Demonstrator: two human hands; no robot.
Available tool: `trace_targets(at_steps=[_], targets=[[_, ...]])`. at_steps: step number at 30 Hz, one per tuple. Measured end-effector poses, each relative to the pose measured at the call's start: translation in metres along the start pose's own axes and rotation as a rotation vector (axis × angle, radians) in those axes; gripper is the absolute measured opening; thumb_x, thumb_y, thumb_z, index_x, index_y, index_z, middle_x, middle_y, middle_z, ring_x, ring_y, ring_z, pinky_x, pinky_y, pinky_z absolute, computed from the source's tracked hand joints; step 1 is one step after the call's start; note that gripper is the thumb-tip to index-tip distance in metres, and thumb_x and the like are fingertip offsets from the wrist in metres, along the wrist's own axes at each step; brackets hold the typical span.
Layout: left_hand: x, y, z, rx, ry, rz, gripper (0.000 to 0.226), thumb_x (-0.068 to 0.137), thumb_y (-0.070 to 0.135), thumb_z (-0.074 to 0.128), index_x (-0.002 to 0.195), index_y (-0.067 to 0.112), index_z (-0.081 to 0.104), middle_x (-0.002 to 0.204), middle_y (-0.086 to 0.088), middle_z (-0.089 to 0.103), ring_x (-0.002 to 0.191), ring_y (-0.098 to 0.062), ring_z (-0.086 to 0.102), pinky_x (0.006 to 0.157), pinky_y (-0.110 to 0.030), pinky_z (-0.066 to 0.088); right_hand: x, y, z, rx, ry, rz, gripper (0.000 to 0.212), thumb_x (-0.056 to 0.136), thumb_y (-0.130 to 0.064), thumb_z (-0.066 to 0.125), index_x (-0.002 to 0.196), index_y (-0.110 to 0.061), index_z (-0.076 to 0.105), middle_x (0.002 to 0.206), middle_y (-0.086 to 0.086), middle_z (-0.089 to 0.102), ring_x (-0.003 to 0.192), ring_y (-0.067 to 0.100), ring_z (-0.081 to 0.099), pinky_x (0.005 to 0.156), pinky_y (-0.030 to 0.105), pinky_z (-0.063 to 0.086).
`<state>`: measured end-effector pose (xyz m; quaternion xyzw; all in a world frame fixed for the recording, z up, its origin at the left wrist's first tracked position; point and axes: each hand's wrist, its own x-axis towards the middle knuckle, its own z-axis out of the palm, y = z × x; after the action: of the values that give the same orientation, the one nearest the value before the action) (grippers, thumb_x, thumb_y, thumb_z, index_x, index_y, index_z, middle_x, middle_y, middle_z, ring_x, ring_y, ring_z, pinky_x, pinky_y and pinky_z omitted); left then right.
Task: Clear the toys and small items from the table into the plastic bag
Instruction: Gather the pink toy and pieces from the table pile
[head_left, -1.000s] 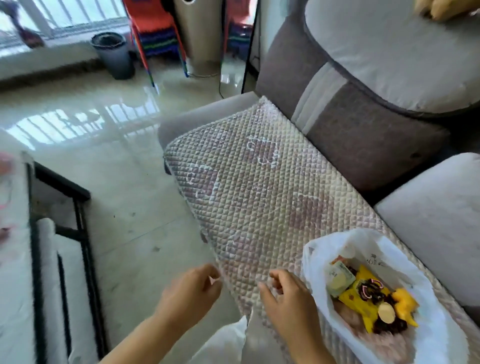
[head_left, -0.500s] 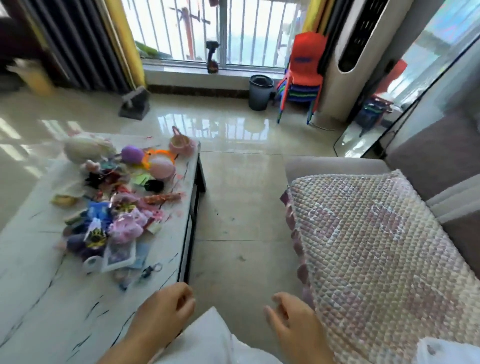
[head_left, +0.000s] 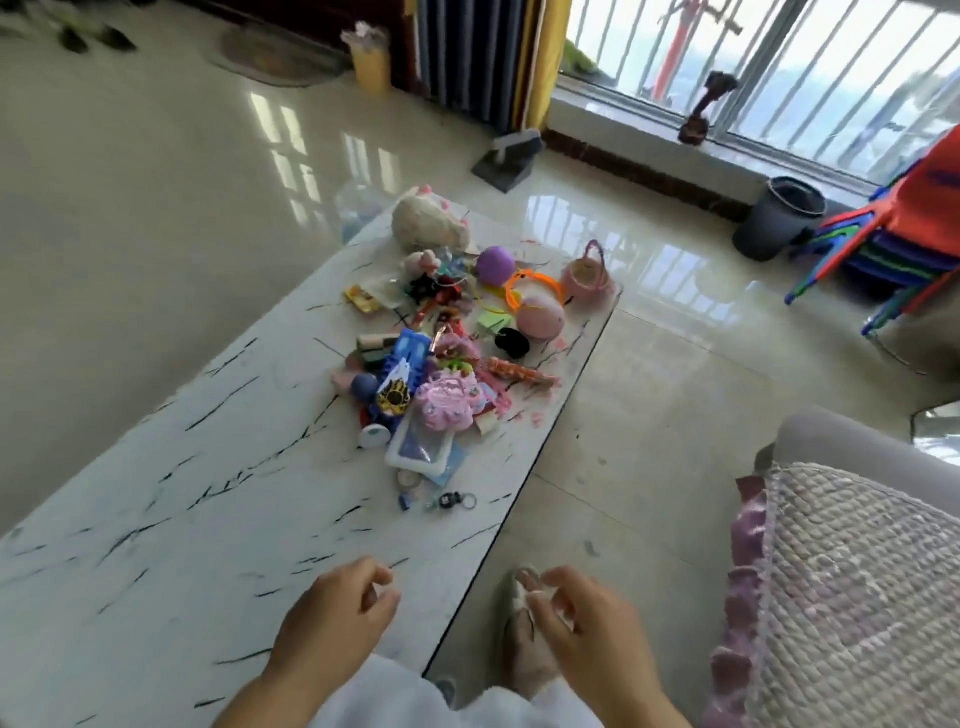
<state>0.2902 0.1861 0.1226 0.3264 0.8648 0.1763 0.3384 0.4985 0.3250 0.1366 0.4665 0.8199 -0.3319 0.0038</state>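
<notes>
1. At the bottom of the frame I see my left hand (head_left: 332, 618) over the near end of the counter (head_left: 171, 519), fingers loosely curled and holding nothing.
2. My right hand (head_left: 587, 623) sits bottom centre-right, just past the counter's edge, over the floor; its fingers are curled narrow, and I cannot tell whether they pinch anything.
3. A quilted pink sofa cover (head_left: 857, 597) fills the lower right.
4. The pile of toys (head_left: 436, 364) lies mid-frame on the counter's far half, well apart from both hands: a keyring (head_left: 452, 501) nearest, then a pink ball (head_left: 540, 317), a purple ball (head_left: 496, 265) and a small pink basket (head_left: 587, 275).
5. The plastic bag is out of view.
6. A dark bin (head_left: 779, 218) stands at upper right.
</notes>
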Motion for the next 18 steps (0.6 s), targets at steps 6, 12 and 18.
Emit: trace_targets(at_steps=[6,12,18], targets=[[0.029,0.002,-0.003,-0.065,0.067,-0.155,0.005,0.086,0.040,0.055,0.088,0.035,0.056,0.075,0.012,0.057,0.069,-0.002,0.053,0.060,-0.018,0.038,0.074,-0.015,0.001,-0.086,-0.182,-0.107,0.025,0.088,-0.051,0.048,0.102,-0.032,0.055,0.096,-0.013,0.059,0.091,0.007,0.052,0.076,0.022,0.045],[0.066,0.023,0.012,-0.145,0.090,-0.360,0.002,0.084,0.037,0.057,0.082,0.036,0.056,0.074,0.012,0.059,0.071,-0.004,0.055,0.068,-0.022,0.045,0.148,-0.010,-0.001,-0.140,-0.312,-0.202,0.028,0.088,-0.047,0.047,0.110,-0.033,0.055,0.108,-0.013,0.059,0.102,0.007,0.053,0.076,0.018,0.037],[0.127,0.030,0.049,-0.183,0.097,-0.477,0.012,0.084,0.034,0.058,0.096,0.033,0.058,0.090,0.013,0.060,0.076,-0.002,0.057,0.072,-0.022,0.046,0.216,0.010,0.036,-0.174,-0.450,-0.209,0.034,0.090,-0.043,0.046,0.120,-0.029,0.052,0.119,-0.012,0.056,0.115,0.010,0.047,0.083,0.021,0.040]])
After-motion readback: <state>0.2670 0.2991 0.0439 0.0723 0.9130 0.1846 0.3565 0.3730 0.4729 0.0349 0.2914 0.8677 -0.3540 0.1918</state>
